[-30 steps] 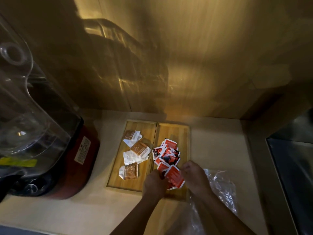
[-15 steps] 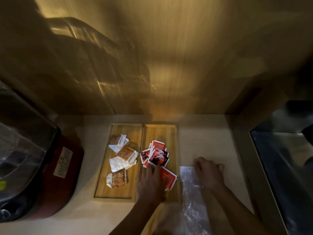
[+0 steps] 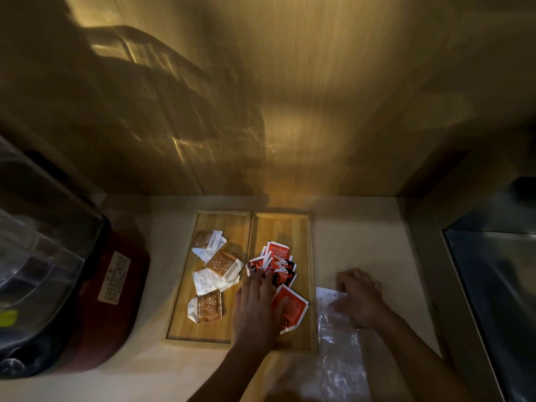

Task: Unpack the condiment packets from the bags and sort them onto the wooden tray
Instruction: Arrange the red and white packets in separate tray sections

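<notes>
Wooden tray (image 3: 311,288) on pale worktop (image 3: 362,245), two compartments. Brown-white packets (image 3: 216,274) in left one; red packets (image 3: 278,266) in right. Left hand (image 3: 258,310) flat, fingers spread over the red pile, gripping nothing. Right hand (image 3: 361,297) presses clear bag (image 3: 339,343) just beside tray; grip cannot be told.

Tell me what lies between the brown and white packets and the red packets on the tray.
In the head view, only the tray's raised wooden divider separates the brown and white packets from the red packets; the left hand lies flat across its near end.
</notes>
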`<action>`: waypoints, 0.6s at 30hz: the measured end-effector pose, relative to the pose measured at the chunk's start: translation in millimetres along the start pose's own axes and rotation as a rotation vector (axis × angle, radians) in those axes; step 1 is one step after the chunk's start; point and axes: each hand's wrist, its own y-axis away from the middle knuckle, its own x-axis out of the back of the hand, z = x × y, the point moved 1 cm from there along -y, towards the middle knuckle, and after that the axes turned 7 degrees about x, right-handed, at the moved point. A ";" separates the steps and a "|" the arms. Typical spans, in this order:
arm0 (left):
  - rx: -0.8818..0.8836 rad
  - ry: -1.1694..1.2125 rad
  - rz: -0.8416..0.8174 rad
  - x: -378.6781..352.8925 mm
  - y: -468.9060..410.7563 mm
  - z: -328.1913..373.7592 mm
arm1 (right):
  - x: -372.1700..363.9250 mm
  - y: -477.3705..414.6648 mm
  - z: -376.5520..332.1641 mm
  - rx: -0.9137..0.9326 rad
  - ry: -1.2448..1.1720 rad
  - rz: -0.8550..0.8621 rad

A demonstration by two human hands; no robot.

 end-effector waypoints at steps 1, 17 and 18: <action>-0.011 0.011 -0.019 -0.1 -2.0 -0.8 | 0.4 -0.4 0.3 -0.006 -0.009 0.000; 0.018 -0.137 -0.157 -9.0 -8.9 -3.5 | 9.6 -0.5 1.4 -0.043 -0.544 0.150; 0.017 -0.142 -0.167 -9.7 -9.6 -4.7 | 12.8 -0.9 -0.7 -0.042 -0.579 0.187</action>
